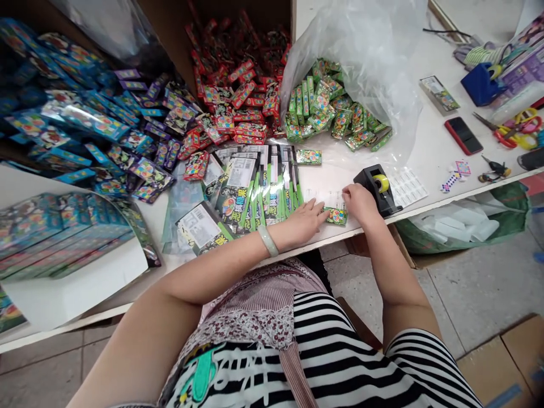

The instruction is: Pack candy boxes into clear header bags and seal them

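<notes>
My left hand lies flat on the white table, fingers stretched toward a small green packet near the front edge. My right hand is curled, its fingertips pressing the same packet and a clear plastic sleeve under it. A black tape dispenser with a yellow roll stands just right of my right hand. Left of my left hand lies a fanned row of green-and-black printed bags. One loose green packet lies behind them.
A clear bag spilling green packets sits behind. Red packets fill a cardboard box; purple packets and blue packets pile at left. At right lie a red phone, scissors and a label sheet.
</notes>
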### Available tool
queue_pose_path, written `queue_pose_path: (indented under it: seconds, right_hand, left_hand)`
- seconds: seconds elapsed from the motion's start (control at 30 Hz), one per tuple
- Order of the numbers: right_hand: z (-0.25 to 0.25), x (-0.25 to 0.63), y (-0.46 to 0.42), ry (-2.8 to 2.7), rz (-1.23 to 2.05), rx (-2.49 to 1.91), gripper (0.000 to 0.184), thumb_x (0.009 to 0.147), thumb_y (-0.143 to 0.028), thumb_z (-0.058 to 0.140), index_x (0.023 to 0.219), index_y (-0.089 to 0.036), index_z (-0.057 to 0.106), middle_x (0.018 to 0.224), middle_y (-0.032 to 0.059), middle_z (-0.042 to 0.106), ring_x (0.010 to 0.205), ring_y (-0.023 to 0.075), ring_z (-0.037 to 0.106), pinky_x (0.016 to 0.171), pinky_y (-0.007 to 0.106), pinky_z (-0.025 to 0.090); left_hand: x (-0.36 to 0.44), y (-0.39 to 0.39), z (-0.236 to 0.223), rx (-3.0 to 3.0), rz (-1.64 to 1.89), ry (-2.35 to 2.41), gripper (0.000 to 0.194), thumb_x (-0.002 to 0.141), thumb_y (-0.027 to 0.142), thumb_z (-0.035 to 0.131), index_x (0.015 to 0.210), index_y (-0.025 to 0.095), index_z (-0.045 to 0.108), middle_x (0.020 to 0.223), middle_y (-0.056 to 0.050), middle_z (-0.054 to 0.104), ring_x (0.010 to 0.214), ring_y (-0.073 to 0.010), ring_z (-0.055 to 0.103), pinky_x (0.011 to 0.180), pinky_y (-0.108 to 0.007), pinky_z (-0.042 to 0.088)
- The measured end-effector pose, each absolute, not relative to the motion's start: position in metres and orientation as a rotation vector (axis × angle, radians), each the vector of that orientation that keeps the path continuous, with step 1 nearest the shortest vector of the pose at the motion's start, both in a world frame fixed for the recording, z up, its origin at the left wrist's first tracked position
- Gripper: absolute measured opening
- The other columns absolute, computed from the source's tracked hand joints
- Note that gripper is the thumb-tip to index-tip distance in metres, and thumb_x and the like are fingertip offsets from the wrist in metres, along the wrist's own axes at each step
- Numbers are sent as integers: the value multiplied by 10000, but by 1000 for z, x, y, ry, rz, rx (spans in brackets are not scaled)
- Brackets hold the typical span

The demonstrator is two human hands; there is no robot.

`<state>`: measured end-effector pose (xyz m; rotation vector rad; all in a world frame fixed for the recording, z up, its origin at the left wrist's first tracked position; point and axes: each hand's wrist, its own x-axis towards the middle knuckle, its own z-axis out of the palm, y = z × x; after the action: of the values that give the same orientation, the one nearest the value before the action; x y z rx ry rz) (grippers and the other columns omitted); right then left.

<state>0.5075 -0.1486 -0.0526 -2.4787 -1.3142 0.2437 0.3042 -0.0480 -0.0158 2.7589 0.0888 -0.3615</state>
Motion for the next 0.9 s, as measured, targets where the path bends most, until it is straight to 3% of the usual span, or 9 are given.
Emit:
queue_pose_path:
  seconds: [0.27,0.43,0.57,0.67,0.73,0.8,0.9]
  right_hand:
    - [-41,497,-173,-1142,118,-2187,156,857,-269,615,848,-200,754,1036,108,711,986,278,640,821,423,536]
    - [-26,492,-182,-744,111,-1784,177,810,-356,700,865,-192,737,909,58,707,859,216,650,746,366,541]
    - [-8,467,-180,-640,448,-1387,158,741,-333,803,812,-215,726,722,-13,658,635,132,590,641,280,508]
    - [0,432,-166,-897,744,-1266,105,773,-310,806,769,-230,738,724,4,664,677,144,615,638,269,507]
    - [3,399,-150,-1106,963,-1254,78,817,-308,776,782,-241,754,758,22,684,729,166,640,659,286,521]
    - [6,361,-130,-1268,1173,-1223,80,847,-323,744,821,-251,765,819,32,706,765,177,658,697,304,537]
    - [7,307,-99,-1405,1432,-1175,121,865,-354,697,862,-251,761,867,31,721,777,176,670,739,318,544]
  left_hand:
    - [307,-34,-26,2774,-280,-25,502,947,78,389,1422,196,504,1464,-165,531,1294,-269,539,1092,-448,423]
    - [310,-38,-18,2733,-332,-18,542,929,89,450,1459,202,469,1526,-168,475,1349,-295,507,1127,-476,387]
    - [283,-22,11,2610,19,1,657,924,213,587,1539,190,357,1635,-184,311,1506,-331,317,1219,-520,261]
    - [223,15,24,2475,447,226,560,972,338,548,1502,216,416,1524,-153,481,1416,-266,442,1186,-445,347]
    - [167,41,21,2376,642,619,462,987,348,515,1431,221,501,1364,-128,611,1267,-243,557,1111,-432,429]
    - [114,60,11,2264,708,1051,411,969,331,534,1353,187,567,1235,-120,666,1138,-237,612,1038,-430,481]
    - [62,71,-10,2234,603,1333,407,882,321,651,1249,143,644,1236,-142,661,1175,-279,589,1078,-472,446]
